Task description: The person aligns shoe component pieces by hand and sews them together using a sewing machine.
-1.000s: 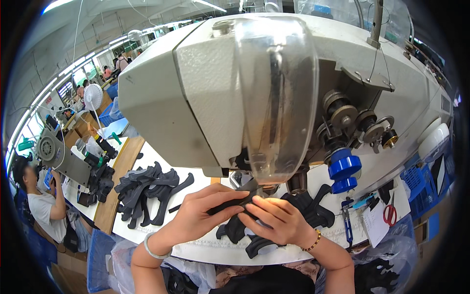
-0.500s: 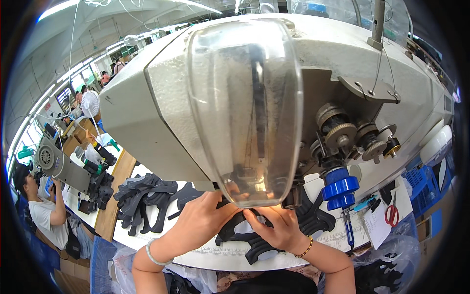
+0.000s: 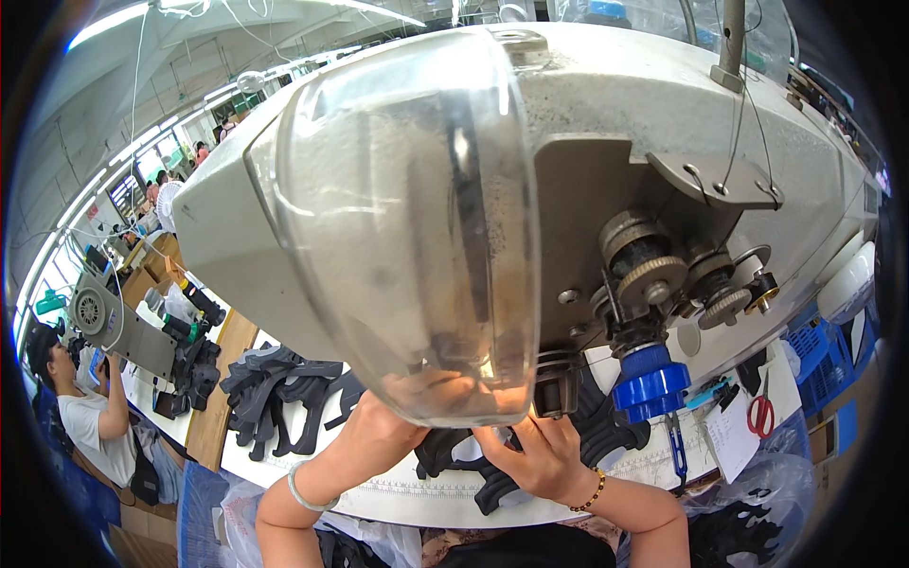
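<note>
A black cut piece with a pale patch (image 3: 466, 449) lies on the white bed under the head of a sewing machine (image 3: 237, 227). My left hand (image 3: 383, 431), with a pale bangle at its wrist, holds the piece from the left; its bent fingers show through the clear plastic guard (image 3: 417, 237). On the right, my right hand (image 3: 540, 459) grips the same piece, thumb and fingers on its surface and fingertips beside the guard's lower edge. A warm light glows around the fingertips. The needle and the spot beneath it are blurred by the guard.
Black cut pieces (image 3: 279, 388) are heaped to the left. A blue knob (image 3: 650, 383) hangs right of the guard. Further right lie blue thread snips (image 3: 676, 445), red-handled scissors (image 3: 760, 417) and a paper sheet (image 3: 727, 440). A person (image 3: 95, 417) sits at the far left.
The guard and machine head appear further left and larger, as the view has shifted. My left fingers now show more behind the guard. Both hands stay at the black piece.
</note>
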The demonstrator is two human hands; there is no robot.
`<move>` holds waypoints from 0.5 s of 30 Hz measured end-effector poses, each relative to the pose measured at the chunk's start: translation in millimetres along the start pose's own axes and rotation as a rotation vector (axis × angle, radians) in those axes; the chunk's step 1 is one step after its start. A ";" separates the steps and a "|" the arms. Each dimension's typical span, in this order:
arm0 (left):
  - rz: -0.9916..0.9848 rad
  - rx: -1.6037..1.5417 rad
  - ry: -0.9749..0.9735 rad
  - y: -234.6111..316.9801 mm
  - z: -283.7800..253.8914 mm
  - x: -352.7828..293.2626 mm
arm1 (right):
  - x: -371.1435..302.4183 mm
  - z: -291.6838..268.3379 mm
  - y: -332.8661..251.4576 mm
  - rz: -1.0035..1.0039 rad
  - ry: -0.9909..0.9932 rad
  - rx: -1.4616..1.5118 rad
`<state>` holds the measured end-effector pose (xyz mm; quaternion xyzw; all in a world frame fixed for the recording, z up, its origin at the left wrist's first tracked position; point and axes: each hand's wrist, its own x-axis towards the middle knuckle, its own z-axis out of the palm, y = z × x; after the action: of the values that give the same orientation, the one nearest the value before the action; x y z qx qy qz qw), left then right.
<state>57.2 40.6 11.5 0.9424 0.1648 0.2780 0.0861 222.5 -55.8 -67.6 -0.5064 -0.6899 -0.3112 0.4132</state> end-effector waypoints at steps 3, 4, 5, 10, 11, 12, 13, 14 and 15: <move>0.023 0.023 0.011 -0.9 0.8 0.4 | 0.1 -0.9 -0.1 0.006 -0.012 -0.020; 0.026 0.023 0.012 -1.8 1.1 1.1 | 0.4 -1.3 0.3 -0.009 -0.033 -0.040; 0.040 0.044 0.012 -2.6 1.1 1.2 | 0.8 -1.7 0.3 -0.024 -0.055 -0.058; 0.136 0.067 -0.005 -7.3 -6.6 8.3 | 11.7 -7.0 -1.7 -0.054 -0.078 -0.144; 0.156 0.071 -0.021 -8.3 -7.5 9.5 | 12.9 -6.8 -1.4 -0.065 -0.072 -0.161; 0.176 0.076 -0.038 -9.3 -8.2 10.5 | 13.6 -5.9 -1.1 -0.065 -0.070 -0.163; 0.179 0.076 -0.037 -9.3 -9.5 11.6 | 14.0 -4.5 -0.7 -0.064 -0.085 -0.172; 0.121 0.096 -0.086 -8.2 -12.3 11.9 | 14.7 -3.8 -0.8 -0.062 -0.097 -0.179; 0.064 0.115 -0.135 -7.8 -14.5 12.0 | 15.6 -3.9 -0.6 -0.062 -0.093 -0.180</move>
<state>56.6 53.2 27.5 0.9672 0.1442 0.2063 0.0338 220.7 -52.4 -52.0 -0.5339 -0.6929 -0.3605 0.3239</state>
